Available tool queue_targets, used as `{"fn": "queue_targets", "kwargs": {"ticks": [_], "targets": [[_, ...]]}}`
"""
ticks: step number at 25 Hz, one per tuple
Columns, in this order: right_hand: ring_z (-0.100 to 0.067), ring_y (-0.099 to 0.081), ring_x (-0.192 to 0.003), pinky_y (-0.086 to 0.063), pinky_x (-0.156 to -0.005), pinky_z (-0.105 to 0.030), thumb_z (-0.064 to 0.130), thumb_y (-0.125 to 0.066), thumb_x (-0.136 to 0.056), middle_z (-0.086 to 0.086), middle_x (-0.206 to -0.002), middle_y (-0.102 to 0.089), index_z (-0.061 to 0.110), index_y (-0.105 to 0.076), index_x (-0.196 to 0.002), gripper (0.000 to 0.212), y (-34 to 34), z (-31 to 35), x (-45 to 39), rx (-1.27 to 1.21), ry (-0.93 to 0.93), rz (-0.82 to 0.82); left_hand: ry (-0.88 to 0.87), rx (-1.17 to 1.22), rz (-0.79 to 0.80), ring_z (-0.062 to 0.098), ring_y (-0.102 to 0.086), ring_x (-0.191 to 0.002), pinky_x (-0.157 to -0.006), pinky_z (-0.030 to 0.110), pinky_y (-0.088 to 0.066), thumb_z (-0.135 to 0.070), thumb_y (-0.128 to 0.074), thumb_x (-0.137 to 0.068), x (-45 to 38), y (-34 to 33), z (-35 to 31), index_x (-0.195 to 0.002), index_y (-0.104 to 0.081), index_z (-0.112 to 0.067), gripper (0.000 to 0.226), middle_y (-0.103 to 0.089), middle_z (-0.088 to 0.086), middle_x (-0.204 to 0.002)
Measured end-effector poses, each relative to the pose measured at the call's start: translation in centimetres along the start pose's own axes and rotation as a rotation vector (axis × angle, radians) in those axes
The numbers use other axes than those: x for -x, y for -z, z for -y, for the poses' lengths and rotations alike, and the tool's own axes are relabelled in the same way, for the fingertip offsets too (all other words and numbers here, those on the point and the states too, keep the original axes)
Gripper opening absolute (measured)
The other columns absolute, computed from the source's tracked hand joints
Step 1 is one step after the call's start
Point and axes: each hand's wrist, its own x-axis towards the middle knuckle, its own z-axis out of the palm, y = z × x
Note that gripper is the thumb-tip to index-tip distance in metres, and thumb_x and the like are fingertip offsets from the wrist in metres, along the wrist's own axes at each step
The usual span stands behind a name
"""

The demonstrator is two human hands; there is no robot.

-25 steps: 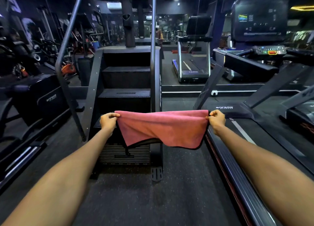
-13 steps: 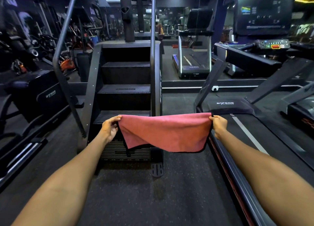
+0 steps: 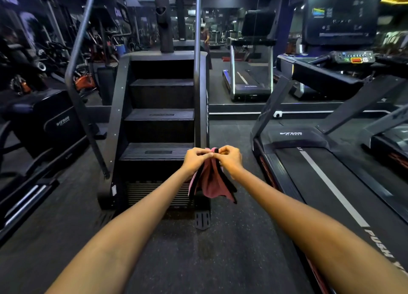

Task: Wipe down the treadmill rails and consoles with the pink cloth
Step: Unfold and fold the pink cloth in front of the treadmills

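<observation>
- The left hand (image 3: 197, 160) and right hand (image 3: 229, 159) meet in front of the stair climber (image 3: 159, 117), each with curled fingers pinching the top edge of the pink cloth (image 3: 210, 183); it hangs folded between them, probably being doubled into a wiping pad.
- The treadmill (image 3: 331, 183) lies right of the stair climber, its side rail (image 3: 280, 179) just beside the cloth and its console (image 3: 353, 58) farther off.
- Nothing appears to block the reach to the rail.
</observation>
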Motion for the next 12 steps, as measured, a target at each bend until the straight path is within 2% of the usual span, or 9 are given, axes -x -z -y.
{"fn": "queue_targets", "kwargs": {"ticks": [2,3,5,7,10,12], "targets": [[-0.020,-0.060,-0.067,-0.055,-0.071,-0.043,0.009,-0.074,-0.071,-0.004,-0.066,-0.064,0.023,-0.056,-0.060,0.026,-0.2,0.3,-0.1,-0.016,0.028,0.022,-0.018,0.051,0.016,-0.007,-0.061,-0.069,-0.069,0.004,-0.044,-0.008,-0.069,-0.081,-0.3,-0.5,-0.7,-0.102,-0.067,0.007,0.026,-0.067,0.009,-0.093],[-0.021,-0.062,-0.070,-0.057,-0.067,-0.040,0.004,-0.071,-0.073,-0.008,-0.072,-0.066,0.021,-0.057,-0.064,0.024,0.0,0.4,0.0,-0.033,0.034,0.062,-0.015,0.051,0.017,-0.009,-0.061,-0.067,-0.071,0.010,-0.046,-0.012,-0.071,-0.080,-0.5,-0.5,-0.8,-0.100,-0.069,0.005,0.027,-0.067,0.006,-0.088],[-0.016,-0.061,-0.069,-0.056,-0.059,-0.025,-0.010,-0.062,-0.076,-0.012,-0.079,-0.064,0.013,-0.060,-0.076,0.023,0.4,0.9,0.6,-0.070,0.046,0.209,-0.002,-0.007,-0.012,0.002,-0.064,-0.076,-0.077,0.023,-0.049,-0.020,-0.077,-0.074,-0.9,-0.3,-0.5,-0.096,-0.071,0.002,0.031,-0.068,0.007,-0.089],[-0.013,-0.058,-0.065,-0.052,-0.059,-0.020,-0.017,-0.055,-0.074,-0.010,-0.074,-0.063,0.005,-0.065,-0.088,0.028,0.9,1.1,0.8,-0.033,0.097,0.275,-0.044,-0.090,-0.020,0.012,-0.061,-0.081,-0.079,0.026,-0.048,-0.017,-0.078,-0.073,-1.1,0.0,-0.2,-0.097,-0.071,0.001,0.030,-0.067,0.009,-0.094],[-0.015,-0.054,-0.073,-0.045,-0.065,-0.018,-0.012,-0.059,-0.072,-0.007,-0.078,-0.062,-0.001,-0.067,-0.089,0.022,1.9,1.4,0.4,0.111,0.218,0.052,-0.150,-0.202,0.061,0.015,-0.056,-0.088,-0.086,0.029,-0.045,-0.007,-0.072,-0.078,-1.4,0.4,-0.4,-0.100,-0.070,0.001,0.024,-0.063,0.014,-0.098],[-0.013,-0.051,-0.081,-0.041,-0.065,-0.014,-0.011,-0.060,-0.072,-0.004,-0.089,-0.058,-0.002,-0.061,-0.097,0.027,2.8,1.3,-0.1,0.151,0.230,0.027,-0.148,-0.149,0.089,0.017,-0.053,-0.094,-0.088,0.026,-0.043,0.000,-0.067,-0.080,-1.6,0.8,-0.4,-0.100,-0.068,0.005,0.020,-0.059,0.018,-0.100]]}}
